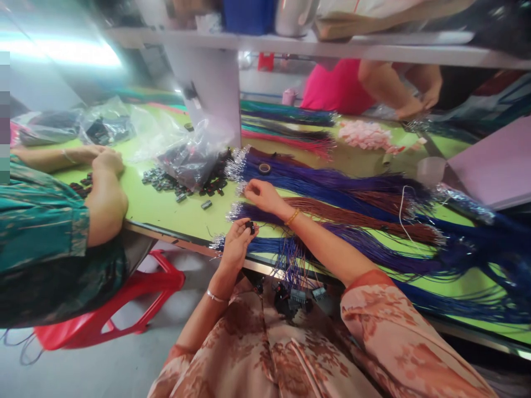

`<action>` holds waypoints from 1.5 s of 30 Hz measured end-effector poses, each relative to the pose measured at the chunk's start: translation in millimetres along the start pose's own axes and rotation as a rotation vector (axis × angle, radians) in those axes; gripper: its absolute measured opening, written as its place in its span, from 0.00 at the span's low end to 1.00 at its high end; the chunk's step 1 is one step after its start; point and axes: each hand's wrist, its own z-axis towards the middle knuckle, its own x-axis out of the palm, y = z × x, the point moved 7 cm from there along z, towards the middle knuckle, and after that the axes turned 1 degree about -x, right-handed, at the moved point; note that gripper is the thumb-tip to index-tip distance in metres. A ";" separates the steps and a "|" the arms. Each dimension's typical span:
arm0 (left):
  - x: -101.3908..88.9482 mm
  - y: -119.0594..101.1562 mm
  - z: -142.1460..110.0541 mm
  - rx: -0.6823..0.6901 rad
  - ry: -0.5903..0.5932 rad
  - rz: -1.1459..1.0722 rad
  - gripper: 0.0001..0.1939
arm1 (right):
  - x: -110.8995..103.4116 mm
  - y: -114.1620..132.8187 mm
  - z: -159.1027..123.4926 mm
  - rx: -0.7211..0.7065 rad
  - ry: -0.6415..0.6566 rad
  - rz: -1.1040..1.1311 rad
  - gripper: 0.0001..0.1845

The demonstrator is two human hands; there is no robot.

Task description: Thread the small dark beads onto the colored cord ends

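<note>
My left hand (236, 246) is closed around a small black connector housing (250, 226), held near the table's front edge. Beyond it, my right hand (267, 199) has thumb and fingers pinched together at the silver terminal ends of a blue wire bundle (296, 187). Whether a wire sits in that pinch is too small to see. Under my right wrist lies a brown wire bundle (327, 209), with purple wires (257, 213) just in front. Wires hang over the edge beside my lap, ending in grey multi-pin connectors (297, 298).
Loose grey and black housings (166, 185) lie left of my hands beside a clear plastic bag (193, 160). A tape roll (264, 168) rests on the wires. A co-worker's arms (105, 188) are at left, over a red stool (145, 287). Overhead runs a shelf (357, 50).
</note>
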 end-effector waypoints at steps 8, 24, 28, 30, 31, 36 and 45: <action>0.9 -0.3 0.4 0.019 0.012 -0.054 0.14 | 7.8 10.8 -47.5 0.121 0.119 0.182 0.06; 2.2 -1.7 -0.6 -0.001 0.025 -0.029 0.14 | 4.1 10.9 -84.3 0.163 0.136 -0.119 0.07; 2.6 -1.9 -1.6 -0.003 0.017 -0.015 0.14 | 3.9 12.7 -85.4 0.185 0.129 -0.115 0.07; 3.2 -1.5 -2.3 0.000 0.011 -0.006 0.15 | 4.5 12.6 -85.4 0.195 0.127 -0.111 0.08; 3.7 -1.3 -2.7 0.005 0.012 0.008 0.15 | 5.3 12.2 -85.2 0.198 0.127 -0.106 0.08; 6.9 -3.9 -5.5 0.113 0.013 0.189 0.15 | 9.0 9.0 -85.1 0.177 0.153 -0.077 0.08; 4.2 -1.6 -3.4 0.090 -0.026 0.224 0.16 | 9.9 16.2 -89.9 0.090 0.200 -0.211 0.07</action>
